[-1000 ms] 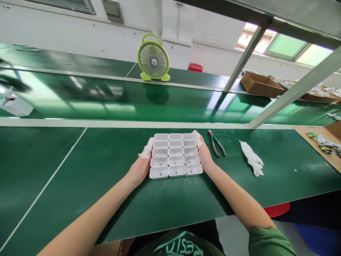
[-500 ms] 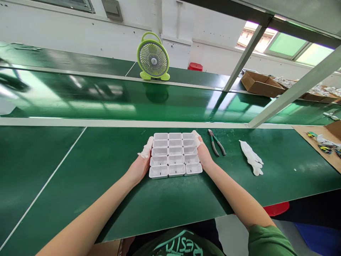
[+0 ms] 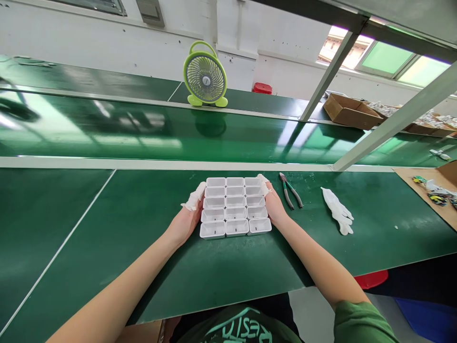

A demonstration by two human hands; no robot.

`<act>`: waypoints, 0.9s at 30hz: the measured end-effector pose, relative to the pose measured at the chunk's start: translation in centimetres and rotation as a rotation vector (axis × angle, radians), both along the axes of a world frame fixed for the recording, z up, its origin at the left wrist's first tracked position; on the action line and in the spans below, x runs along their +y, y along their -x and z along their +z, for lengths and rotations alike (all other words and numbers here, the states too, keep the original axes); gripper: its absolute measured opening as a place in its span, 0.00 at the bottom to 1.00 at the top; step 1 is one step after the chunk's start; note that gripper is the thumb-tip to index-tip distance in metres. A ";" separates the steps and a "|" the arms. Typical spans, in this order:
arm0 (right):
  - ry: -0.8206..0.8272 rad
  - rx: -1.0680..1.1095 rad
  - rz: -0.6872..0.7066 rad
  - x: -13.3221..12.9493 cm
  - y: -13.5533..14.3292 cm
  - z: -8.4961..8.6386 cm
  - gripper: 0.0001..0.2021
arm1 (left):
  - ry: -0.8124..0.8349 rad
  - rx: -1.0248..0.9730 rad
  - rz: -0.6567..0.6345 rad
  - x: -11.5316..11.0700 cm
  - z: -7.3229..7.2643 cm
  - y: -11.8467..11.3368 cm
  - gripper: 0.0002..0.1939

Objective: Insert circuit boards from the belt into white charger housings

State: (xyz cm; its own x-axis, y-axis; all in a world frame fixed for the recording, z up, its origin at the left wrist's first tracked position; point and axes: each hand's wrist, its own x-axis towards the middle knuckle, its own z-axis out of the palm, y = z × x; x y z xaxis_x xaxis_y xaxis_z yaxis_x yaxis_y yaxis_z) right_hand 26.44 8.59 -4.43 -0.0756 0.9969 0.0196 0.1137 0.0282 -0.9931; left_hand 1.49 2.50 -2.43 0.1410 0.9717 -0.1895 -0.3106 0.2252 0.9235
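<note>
Several small white plastic boxes (image 3: 235,203) sit in a tight block of three columns on the green table. Dark short marks show inside the nearer ones. My left hand (image 3: 193,205), with white glove material over its fingers, presses against the block's left side. Along the right side rests my right hand (image 3: 271,197), its fingers also covered in white. The block is held between both hands, and most fingertips are hidden behind the outer boxes. Just right of my right hand lie cutting pliers (image 3: 291,191) with dark green handles, jaws pointing away from me.
A white glove (image 3: 337,211) lies farther right on the table (image 3: 228,269). At the right edge is an open cardboard box (image 3: 424,190) with small coloured parts. A green fan (image 3: 206,76) stands beyond the shiny green belt (image 3: 143,136). A slanted metal post (image 3: 392,121) rises at right.
The wrist side of my left hand has shifted very slightly outward. The block of boxes and the pliers stay in place.
</note>
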 end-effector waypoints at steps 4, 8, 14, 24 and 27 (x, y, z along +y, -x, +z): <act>0.068 0.070 -0.029 0.0 0.1 0.9 0.29 | 0.014 -0.024 0.018 0.2 0.3 0.0 0.44; 0.105 0.120 -0.025 -0.1 0.2 1.8 0.29 | 0.011 -0.039 0.087 0.6 -0.1 -0.1 0.42; 0.113 0.134 -0.030 -0.1 0.2 2.2 0.30 | -0.097 -0.070 0.038 1.1 -1.2 0.1 0.39; 0.074 0.032 0.023 0.0 -0.1 2.0 0.30 | -0.150 -0.050 -0.026 0.8 -0.9 0.5 0.35; 0.069 0.000 0.039 0.1 -0.2 1.8 0.32 | -0.142 -0.023 -0.006 0.7 -0.6 0.5 0.37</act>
State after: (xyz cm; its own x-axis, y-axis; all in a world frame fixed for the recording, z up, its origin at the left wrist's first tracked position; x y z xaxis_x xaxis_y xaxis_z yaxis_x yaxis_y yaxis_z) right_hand 26.63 8.69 -2.66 -0.1145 0.9922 -0.0493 0.1136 -0.0363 -0.9929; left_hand 1.02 3.22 -3.06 0.1500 0.9876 -0.0468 -0.3312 0.0947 0.9388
